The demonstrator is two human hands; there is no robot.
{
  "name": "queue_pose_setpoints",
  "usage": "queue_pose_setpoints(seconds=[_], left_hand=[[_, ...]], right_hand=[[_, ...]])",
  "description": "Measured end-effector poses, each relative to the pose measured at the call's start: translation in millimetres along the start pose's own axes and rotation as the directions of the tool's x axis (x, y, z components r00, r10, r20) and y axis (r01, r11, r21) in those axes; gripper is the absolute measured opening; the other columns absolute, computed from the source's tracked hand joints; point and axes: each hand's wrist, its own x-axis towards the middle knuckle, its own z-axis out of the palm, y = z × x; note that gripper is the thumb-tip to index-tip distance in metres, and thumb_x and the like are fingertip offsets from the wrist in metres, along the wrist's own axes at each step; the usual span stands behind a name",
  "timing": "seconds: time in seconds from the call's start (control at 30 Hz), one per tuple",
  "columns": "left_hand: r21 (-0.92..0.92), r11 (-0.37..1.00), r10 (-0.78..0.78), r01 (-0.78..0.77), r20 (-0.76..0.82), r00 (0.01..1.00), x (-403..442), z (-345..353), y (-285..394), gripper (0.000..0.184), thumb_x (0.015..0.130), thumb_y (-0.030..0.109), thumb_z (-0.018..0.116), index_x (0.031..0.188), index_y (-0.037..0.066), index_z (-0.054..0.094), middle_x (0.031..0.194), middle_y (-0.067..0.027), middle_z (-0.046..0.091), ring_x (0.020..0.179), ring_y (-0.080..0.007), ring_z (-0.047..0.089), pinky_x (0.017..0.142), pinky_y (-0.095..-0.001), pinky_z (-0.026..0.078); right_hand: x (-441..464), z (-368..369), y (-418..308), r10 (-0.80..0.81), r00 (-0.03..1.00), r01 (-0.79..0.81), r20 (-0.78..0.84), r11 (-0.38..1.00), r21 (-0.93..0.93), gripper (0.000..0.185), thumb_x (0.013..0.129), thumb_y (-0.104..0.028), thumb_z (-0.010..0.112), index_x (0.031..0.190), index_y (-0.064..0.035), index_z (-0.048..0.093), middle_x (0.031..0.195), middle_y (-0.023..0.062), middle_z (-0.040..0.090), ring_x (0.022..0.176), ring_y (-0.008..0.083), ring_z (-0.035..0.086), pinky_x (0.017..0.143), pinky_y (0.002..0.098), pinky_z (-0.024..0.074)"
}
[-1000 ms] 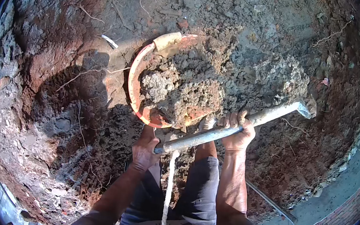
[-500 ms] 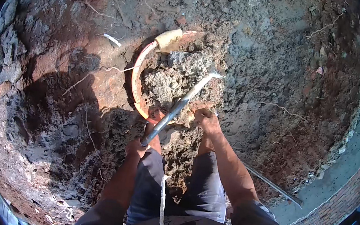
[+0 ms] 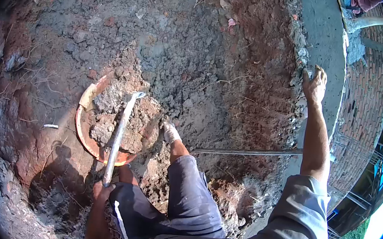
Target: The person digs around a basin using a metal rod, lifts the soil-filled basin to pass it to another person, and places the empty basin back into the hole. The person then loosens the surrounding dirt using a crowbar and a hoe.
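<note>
My left hand [image 3: 102,190] is closed round the lower end of a metal bar [image 3: 118,142]. The bar's flattened tip lies over clumps of soil [image 3: 144,119] in an orange-red basin [image 3: 81,130]. A pale wrap covers part of the basin's rim. Out to the right, my right hand [image 3: 315,89] is raised over the grey concrete ledge [image 3: 324,35], its fingers apart and nothing held. Whether it touches the ledge cannot be told.
A long thin rod [image 3: 249,152] lies from near my foot [image 3: 170,132] to the ledge. Beyond the ledge stands a brick wall [image 3: 369,92] with wire mesh. Roots [image 3: 229,81] stick out of the dirt slope. A white scrap [image 3: 51,126] lies left of the basin.
The view has swung to the right. My right hand let go of the bar and moved out over the ledge. The bar, in my left hand, now points up across the basin.
</note>
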Motion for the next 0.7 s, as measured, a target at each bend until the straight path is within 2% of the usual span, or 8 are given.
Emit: queue_pose_setpoints(seconds=[0.03, 0.13, 0.17, 0.2, 0.23, 0.33, 0.47, 0.7], left_hand=[[-0.021, 0.999, 0.027, -0.028, -0.057, 0.998, 7, 1, -4, 0.026, 0.064, 0.014, 0.080, 0.071, 0.003, 0.057, 0.057, -0.0045, 0.055, 0.046, -0.0141, 0.052, 0.044, -0.0335, 0.042], [-0.066, 0.989, 0.130, -0.130, 0.005, 0.991, -33, -20, 45, 0.036, 0.066, 0.019, 0.078, 0.092, -0.001, 0.063, 0.073, -0.0113, 0.063, 0.067, -0.0210, 0.061, 0.061, -0.0371, 0.047], [0.249, 0.951, -0.189, 0.181, 0.007, 0.982, -30, -19, 50, 0.050, 0.068, 0.036, 0.076, 0.104, 0.003, 0.063, 0.093, -0.0190, 0.066, 0.088, -0.0330, 0.065, 0.079, -0.0407, 0.050], [0.415, 0.888, -0.193, 0.198, -0.053, 0.980, -30, -15, 56, 0.055, 0.068, 0.040, 0.076, 0.108, 0.005, 0.063, 0.102, -0.0206, 0.064, 0.097, -0.0346, 0.062, 0.086, -0.0416, 0.049], [0.469, 0.848, -0.268, 0.247, -0.022, 0.963, -44, -25, 94, 0.057, 0.070, 0.042, 0.073, 0.113, 0.007, 0.060, 0.109, -0.0209, 0.062, 0.103, -0.0336, 0.060, 0.090, -0.0421, 0.047], [0.503, 0.820, -0.274, 0.274, -0.076, 0.959, -53, -8, 94, 0.059, 0.073, 0.044, 0.069, 0.118, 0.009, 0.056, 0.110, -0.0187, 0.062, 0.104, -0.0338, 0.060, 0.089, -0.0430, 0.048], [0.456, 0.829, -0.299, 0.324, -0.127, 0.946, -65, 13, 115, 0.055, 0.073, 0.043, 0.069, 0.114, 0.010, 0.057, 0.106, -0.0179, 0.063, 0.103, -0.0338, 0.060, 0.087, -0.0438, 0.049], [0.403, 0.837, -0.358, 0.371, -0.109, 0.927, -72, 24, 129, 0.041, 0.079, 0.039, 0.060, 0.111, 0.014, 0.055, 0.109, -0.0156, 0.063, 0.104, -0.0316, 0.060, 0.087, -0.0426, 0.049]], right_hand=[[12, -6, 9, -0.074, 0.995, 0.067, -0.071, 0.993, -0.099, 0.063, 0.084, -0.041, 0.058, 0.134, -0.0068, 0.040, 0.136, 0.0184, 0.041, 0.129, 0.0360, 0.034, 0.106, 0.0451, 0.0296], [48, -12, 60, -0.045, 0.972, -0.061, -0.229, 0.897, -0.438, 0.073, 0.085, -0.057, 0.051, 0.138, -0.0090, 0.034, 0.141, 0.0175, 0.037, 0.132, 0.0345, 0.030, 0.105, 0.0490, 0.0282], [59, -2, 93, 0.058, 0.959, -0.171, -0.276, 0.898, -0.406, 0.076, 0.083, -0.061, 0.051, 0.137, -0.0093, 0.035, 0.140, 0.0172, 0.038, 0.133, 0.0344, 0.030, 0.103, 0.0505, 0.0299], [70, 0, 124, 0.201, 0.968, -0.245, -0.151, 0.888, -0.390, 0.083, 0.079, -0.066, 0.053, 0.136, -0.0079, 0.036, 0.138, 0.0205, 0.040, 0.125, 0.0362, 0.041, 0.098, 0.0482, 0.0362], [91, 62, 221, 0.219, 0.973, -0.223, 0.079, 0.974, 0.044, 0.087, 0.076, -0.067, 0.056, 0.136, -0.0072, 0.035, 0.131, 0.0240, 0.045, 0.111, 0.0379, 0.053, 0.092, 0.0448, 0.0431], [86, 52, 237, -0.188, 0.969, 0.231, 0.158, 0.914, -0.332, 0.089, 0.081, -0.060, 0.056, 0.134, 0.0063, 0.030, 0.123, 0.0310, 0.048, 0.109, 0.0401, 0.054, 0.089, 0.0443, 0.0454], [85, 54, 220, -0.043, 0.997, 0.036, -0.069, 0.993, -0.109, 0.088, 0.082, -0.061, 0.055, 0.131, 0.0086, 0.035, 0.121, 0.0312, 0.048, 0.110, 0.0410, 0.052, 0.091, 0.0451, 0.0445], [82, 25, 178, 0.021, 1.000, -0.019, 0.019, 0.995, -0.093, 0.086, 0.082, -0.065, 0.050, 0.122, 0.0103, 0.041, 0.112, 0.0321, 0.051, 0.103, 0.0440, 0.053, 0.084, 0.0480, 0.0469]])
